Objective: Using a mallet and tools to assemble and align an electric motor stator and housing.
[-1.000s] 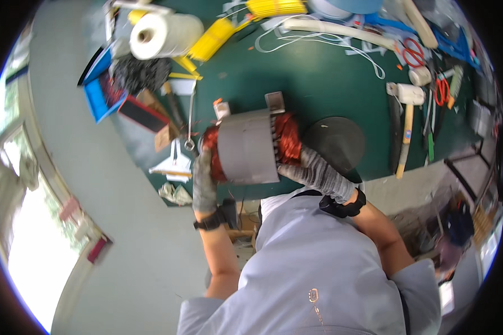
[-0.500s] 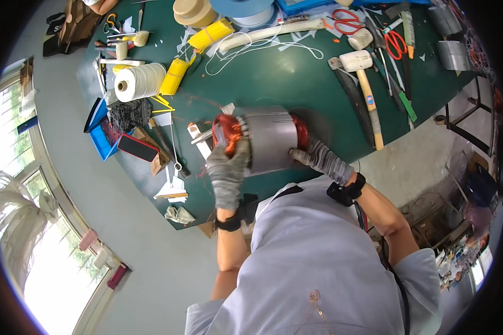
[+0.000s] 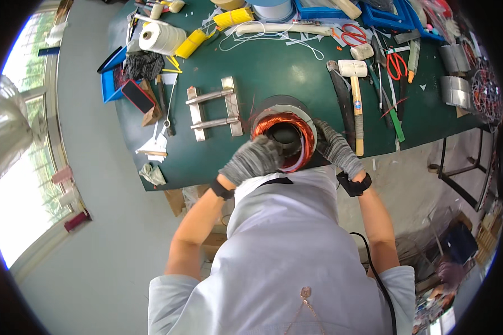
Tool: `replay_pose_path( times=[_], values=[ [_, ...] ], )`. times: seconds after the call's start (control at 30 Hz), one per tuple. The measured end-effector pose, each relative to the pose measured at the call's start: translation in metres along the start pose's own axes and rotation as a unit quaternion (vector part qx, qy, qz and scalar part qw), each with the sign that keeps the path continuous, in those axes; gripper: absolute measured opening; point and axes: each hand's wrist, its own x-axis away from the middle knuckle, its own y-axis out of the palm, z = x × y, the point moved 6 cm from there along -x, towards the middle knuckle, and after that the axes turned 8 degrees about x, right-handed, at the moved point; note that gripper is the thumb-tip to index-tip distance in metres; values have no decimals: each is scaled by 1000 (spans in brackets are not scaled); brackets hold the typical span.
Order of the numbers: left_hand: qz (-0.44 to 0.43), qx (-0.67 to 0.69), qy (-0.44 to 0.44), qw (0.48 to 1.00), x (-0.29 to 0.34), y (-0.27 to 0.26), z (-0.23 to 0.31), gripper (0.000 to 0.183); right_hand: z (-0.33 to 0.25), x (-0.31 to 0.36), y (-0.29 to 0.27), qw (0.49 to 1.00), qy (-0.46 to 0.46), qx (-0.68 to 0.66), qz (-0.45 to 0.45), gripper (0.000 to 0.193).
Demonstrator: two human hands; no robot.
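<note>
A motor stator, a grey cylinder with copper windings around its dark central hole, stands on end at the table's near edge. Its open end faces up. My left hand, in a grey knitted glove, has its fingers curled at the near-left rim, over the windings. On the opposite side my right hand, gloved alike, grips the outer wall; some of its fingers are hidden. Left of the stator lies a metal stand made of two flat bars joined by two round rods.
To the right lie a white-headed mallet, a dark curved bar and red-handled scissors. A white thread spool, a phone and a blue tray occupy the left. Blue bins line the back.
The stator has gone from lying on its side to standing on end, windings upward. The metal stand now shows fully beside it. Both hands have shifted their hold, and the view has moved.
</note>
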Motion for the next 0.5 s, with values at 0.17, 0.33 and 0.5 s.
replay_pose_path(
  times=[0.17,0.33,0.5],
  values=[
    [93,-163,-167,968,47,-8,-11,26,21,7,6,993,87,-45,-69,51],
    [327,160,-466,806,90,-33,-4,61,-2,11,-5,997,47,11,-56,76],
    [312,414,-358,777,47,10,35,79,-44,11,10,973,-149,171,31,80]
  ],
)
